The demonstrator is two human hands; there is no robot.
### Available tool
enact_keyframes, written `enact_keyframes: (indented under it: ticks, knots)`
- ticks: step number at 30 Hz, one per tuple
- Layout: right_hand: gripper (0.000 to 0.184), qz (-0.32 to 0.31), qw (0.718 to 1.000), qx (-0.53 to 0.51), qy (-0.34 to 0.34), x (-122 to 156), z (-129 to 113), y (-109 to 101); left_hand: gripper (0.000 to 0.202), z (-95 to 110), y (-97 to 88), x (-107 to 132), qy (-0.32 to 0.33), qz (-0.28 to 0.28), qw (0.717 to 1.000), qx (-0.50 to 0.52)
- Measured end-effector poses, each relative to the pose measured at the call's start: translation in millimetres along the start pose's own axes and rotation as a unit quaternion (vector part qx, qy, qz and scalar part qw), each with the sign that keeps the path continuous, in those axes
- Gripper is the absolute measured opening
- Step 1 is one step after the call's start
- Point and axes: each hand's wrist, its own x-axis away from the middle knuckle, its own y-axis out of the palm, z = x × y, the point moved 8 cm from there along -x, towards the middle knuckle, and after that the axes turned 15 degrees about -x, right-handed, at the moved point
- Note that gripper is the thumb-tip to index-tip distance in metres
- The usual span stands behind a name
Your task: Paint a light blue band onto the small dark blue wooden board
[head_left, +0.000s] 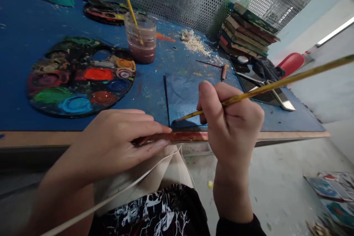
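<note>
My right hand [232, 118] is closed round a long, thin paintbrush [249, 92] with a worn yellow handle. Its bristle tip touches the near left corner of a square panel [185, 97] painted blue, with a dark left edge. The blue looks shiny and wet near the brush. My left hand [121, 136] rests at the table's front edge, index fingertip on the panel's near left corner and thumb below it, holding the panel's reddish front edge. A paint-covered palette [83, 77] with red, orange, green and blue wells lies beyond my left hand.
A clear cup [141, 40] of murky water holds a yellow-handled brush. Behind are a second palette [110, 13], wood shavings [195, 42] and stacked books [246, 31]. A wooden-handled tool [224, 72] and a tablet-like dark slab [257, 88] lie to the right.
</note>
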Motion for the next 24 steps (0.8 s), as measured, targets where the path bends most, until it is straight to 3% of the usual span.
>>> enact_keyframes:
  ticks: [2,7,10,13,18,20,22,24]
  knots:
    - [0.042,0.008,1.000,0.007,0.013,1,10,-11,0.016,0,-1.2,-1,0.000,0.003,1.000,0.002]
    - [0.039,0.190,0.975,0.099,0.050,12,50,-91,0.014,0,0.7,-1,0.013,0.011,1.000,0.001]
    - [0.038,0.269,0.952,0.142,0.039,20,53,-118,0.013,0,2.0,1,0.020,0.020,1.000,0.004]
    - [0.041,0.242,0.963,0.120,0.016,18,41,-100,0.013,-2,3.1,3,0.019,0.017,1.000,0.006]
    - [0.042,0.057,0.996,0.066,-0.015,10,4,-23,0.014,-1,2.2,0,0.014,0.001,1.000,0.011]
    - [0.040,0.011,0.999,0.030,-0.022,11,-4,-6,0.016,-1,1.3,-2,0.013,0.000,1.000,0.016]
    - [0.038,0.025,1.000,0.010,-0.009,13,-2,-6,0.016,-1,1.0,-3,0.013,0.000,1.000,0.017]
    - [0.039,0.090,0.996,0.020,0.020,16,12,-24,0.015,-1,1.1,-3,0.011,0.002,1.000,0.017]
